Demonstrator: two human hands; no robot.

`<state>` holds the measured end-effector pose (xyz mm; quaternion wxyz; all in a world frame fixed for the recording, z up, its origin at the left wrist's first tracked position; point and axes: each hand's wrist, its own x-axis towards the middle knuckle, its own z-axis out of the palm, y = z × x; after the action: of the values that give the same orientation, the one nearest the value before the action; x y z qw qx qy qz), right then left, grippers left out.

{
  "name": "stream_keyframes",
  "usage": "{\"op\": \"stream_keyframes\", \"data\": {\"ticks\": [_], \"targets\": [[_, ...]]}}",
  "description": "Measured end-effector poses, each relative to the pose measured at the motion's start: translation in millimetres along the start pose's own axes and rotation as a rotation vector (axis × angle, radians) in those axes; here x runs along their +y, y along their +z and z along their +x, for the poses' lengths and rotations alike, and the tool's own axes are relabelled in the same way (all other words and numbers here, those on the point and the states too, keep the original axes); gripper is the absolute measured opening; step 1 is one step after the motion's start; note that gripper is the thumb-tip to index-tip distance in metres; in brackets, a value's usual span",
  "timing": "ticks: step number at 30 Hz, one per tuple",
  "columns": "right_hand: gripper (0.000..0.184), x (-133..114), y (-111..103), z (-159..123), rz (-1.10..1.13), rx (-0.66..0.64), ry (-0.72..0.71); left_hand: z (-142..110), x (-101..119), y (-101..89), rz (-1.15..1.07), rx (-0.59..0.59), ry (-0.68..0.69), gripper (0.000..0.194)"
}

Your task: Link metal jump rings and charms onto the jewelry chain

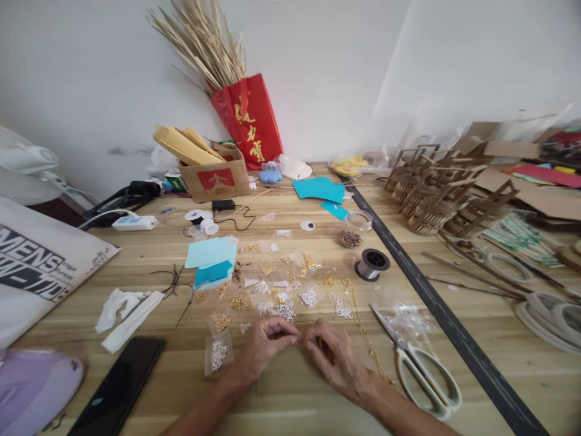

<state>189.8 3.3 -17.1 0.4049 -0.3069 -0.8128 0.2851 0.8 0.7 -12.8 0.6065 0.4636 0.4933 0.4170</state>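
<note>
My left hand (270, 342) and my right hand (333, 354) meet fingertip to fingertip above the front of the wooden table. Both are pinched closed, and whatever sits between the fingers is too small to make out. Just beyond them lie small clear bags of silver findings (308, 296) and gold findings (239, 301). A bag of silver rings (218, 354) rests left of my left hand. To the right of my right hand runs a gold chain (363, 330), with white-handled scissors (420, 369) farther right.
A black phone (120, 387) lies at the front left. Behind stand a wire spool (372, 264), a dish of beads (349, 238) and blue cards (211, 260). A black strip (422, 284) crosses the table at right, beside small wooden baskets (431, 209). A red bag (249, 121) leans on the wall.
</note>
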Motion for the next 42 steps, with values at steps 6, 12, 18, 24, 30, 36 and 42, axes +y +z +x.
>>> {"op": "stream_keyframes", "data": {"ticks": [6,12,18,24,30,36,42], "targets": [[0.012,0.7,0.8,-0.5,-0.007,0.014,-0.009,-0.3,-1.8,-0.7,0.012,-0.011,0.009,0.018],[0.011,2.2,0.9,-2.0,0.008,-0.025,0.021,0.0,-5.9,-1.1,0.025,-0.005,0.033,0.018],[0.013,-1.0,-0.6,0.4,-0.010,-0.022,0.009,0.0,-9.4,-1.3,0.020,0.001,0.056,0.018],[0.014,1.2,1.6,-0.5,-0.013,0.000,0.002,0.5,-11.2,-1.8,0.015,-0.014,0.074,0.015],[0.014,0.0,0.4,1.2,-0.029,-0.004,-0.004,-0.9,-11.4,-2.8,0.055,-0.015,0.115,0.012],[0.014,-0.2,0.5,1.3,-0.029,-0.003,-0.010,-1.0,-13.8,-2.2,0.045,-0.032,0.154,0.012],[0.012,1.8,1.2,-0.1,-0.030,-0.032,0.006,-0.8,-15.1,-1.2,0.039,-0.020,0.144,0.013]]}}
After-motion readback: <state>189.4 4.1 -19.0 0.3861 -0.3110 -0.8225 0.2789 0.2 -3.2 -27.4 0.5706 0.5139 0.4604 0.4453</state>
